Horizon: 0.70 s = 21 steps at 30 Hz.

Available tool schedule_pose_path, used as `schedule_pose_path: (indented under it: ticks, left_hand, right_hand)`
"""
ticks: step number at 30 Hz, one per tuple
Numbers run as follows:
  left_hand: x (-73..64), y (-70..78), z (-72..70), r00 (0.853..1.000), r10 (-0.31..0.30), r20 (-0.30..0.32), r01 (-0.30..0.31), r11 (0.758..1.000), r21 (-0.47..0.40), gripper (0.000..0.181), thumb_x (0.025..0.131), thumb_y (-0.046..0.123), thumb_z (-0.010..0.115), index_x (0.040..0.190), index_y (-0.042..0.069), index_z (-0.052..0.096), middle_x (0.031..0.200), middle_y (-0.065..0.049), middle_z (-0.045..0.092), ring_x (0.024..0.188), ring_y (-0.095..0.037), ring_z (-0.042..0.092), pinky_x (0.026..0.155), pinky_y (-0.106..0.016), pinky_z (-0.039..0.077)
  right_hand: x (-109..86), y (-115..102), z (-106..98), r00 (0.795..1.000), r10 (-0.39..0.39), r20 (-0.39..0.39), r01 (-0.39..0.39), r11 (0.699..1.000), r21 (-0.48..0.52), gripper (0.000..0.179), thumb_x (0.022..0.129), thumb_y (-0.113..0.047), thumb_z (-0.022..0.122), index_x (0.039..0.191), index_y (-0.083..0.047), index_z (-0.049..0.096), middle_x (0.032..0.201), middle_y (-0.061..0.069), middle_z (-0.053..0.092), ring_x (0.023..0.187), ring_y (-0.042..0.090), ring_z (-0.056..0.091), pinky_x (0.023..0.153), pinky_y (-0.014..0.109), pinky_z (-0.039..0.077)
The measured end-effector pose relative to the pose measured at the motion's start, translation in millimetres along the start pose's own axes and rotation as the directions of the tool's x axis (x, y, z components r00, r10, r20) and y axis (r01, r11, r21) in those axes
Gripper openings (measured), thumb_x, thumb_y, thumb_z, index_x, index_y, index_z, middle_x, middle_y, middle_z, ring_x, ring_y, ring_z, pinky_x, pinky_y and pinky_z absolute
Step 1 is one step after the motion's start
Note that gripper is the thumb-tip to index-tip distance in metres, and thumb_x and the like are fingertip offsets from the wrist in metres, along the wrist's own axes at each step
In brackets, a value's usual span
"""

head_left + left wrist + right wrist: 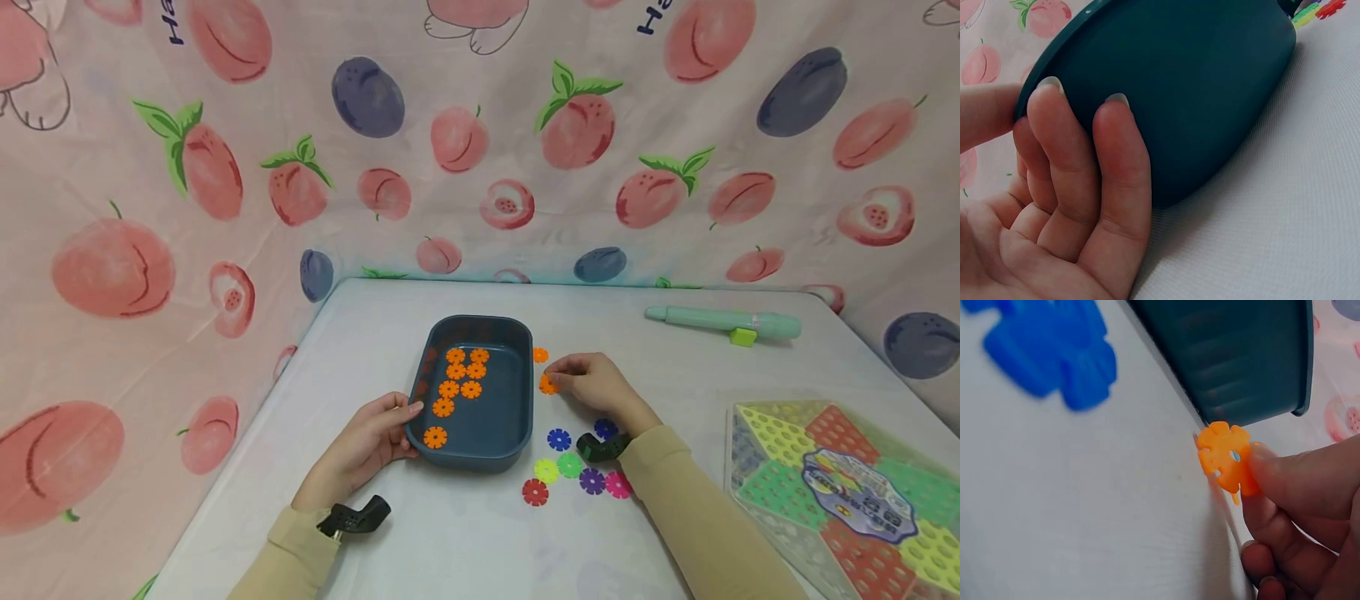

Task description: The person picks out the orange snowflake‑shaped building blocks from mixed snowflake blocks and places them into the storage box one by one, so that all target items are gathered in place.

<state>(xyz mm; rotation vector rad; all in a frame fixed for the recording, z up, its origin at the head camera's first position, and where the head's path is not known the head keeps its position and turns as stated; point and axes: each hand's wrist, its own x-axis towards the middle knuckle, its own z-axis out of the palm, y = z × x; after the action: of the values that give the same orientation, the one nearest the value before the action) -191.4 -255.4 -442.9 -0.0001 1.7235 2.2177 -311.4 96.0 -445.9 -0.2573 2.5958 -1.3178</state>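
A dark blue-grey rectangular plastic bin [506, 417] stands on the table, with several orange notched plastic discs [443, 407] lying flat inside, mostly toward its left. My left hand [382, 429] grips the bin's left rim, thumb over the edge and fingertips against the outer wall [1197, 94]. Just right of the bin, my right hand [596, 385] pinches another orange notched disc [1225, 455] between thumb and fingers; it tilts up off the tabletop in the right wrist view. One more orange disc [541, 355] lies behind it, close against the bin's right side.
Loose notched discs in several colours lie below my right hand, among them a blue disc [558, 439] and a red disc [536, 492]. A patterned clear-lidded case [840, 500] is at the right. Behind it lies a pale green pen-like tube [720, 321] with a small green block [742, 337].
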Motion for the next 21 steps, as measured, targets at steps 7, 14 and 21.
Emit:
schedule_pose_path:
  ticks: [7,14,21]
  left_hand:
    - [-0.2,0.2,0.0,1.0,-0.005,0.0,0.005,1.0,0.001,0.02,0.102,0.023,0.065,0.1,0.008,0.052,0.085,-0.008,0.063,0.065,-0.016,0.053,0.069,-0.032,0.056]
    - [0.8,-1.3,-1.6,1.0,-0.002,0.011,0.002,1.0,0.003,0.021,0.103,0.024,0.065,0.1,0.008,0.052,0.085,-0.007,0.064,0.065,-0.016,0.054,0.071,-0.033,0.056]
    - [0.4,0.0,-1.2,1.0,-0.003,0.013,0.003,1.0,0.004,0.02,0.103,0.023,0.064,0.1,0.007,0.051,0.085,-0.007,0.065,0.064,-0.016,0.054,0.07,-0.033,0.057]
  right_hand:
    - [0.1,2.5,0.6,1.0,-0.001,-0.002,0.001,1.0,0.017,0.018,0.1,-0.025,0.069,0.111,-0.014,0.077,0.104,0.002,0.073,0.102,0.026,0.061,0.099,0.046,0.049]
    - [1.0,4.2,2.1,1.0,-0.01,0.006,0.01,1.0,0.002,0.018,0.1,-0.028,0.069,0.112,-0.017,0.077,0.105,0.0,0.073,0.103,0.025,0.062,0.1,0.046,0.049]
    - [-0.7,1.6,-1.3,1.0,-0.006,0.011,0.005,0.999,0.031,0.022,0.101,-0.03,0.066,0.116,-0.016,0.075,0.111,0.002,0.072,0.108,0.027,0.059,0.102,0.048,0.047]
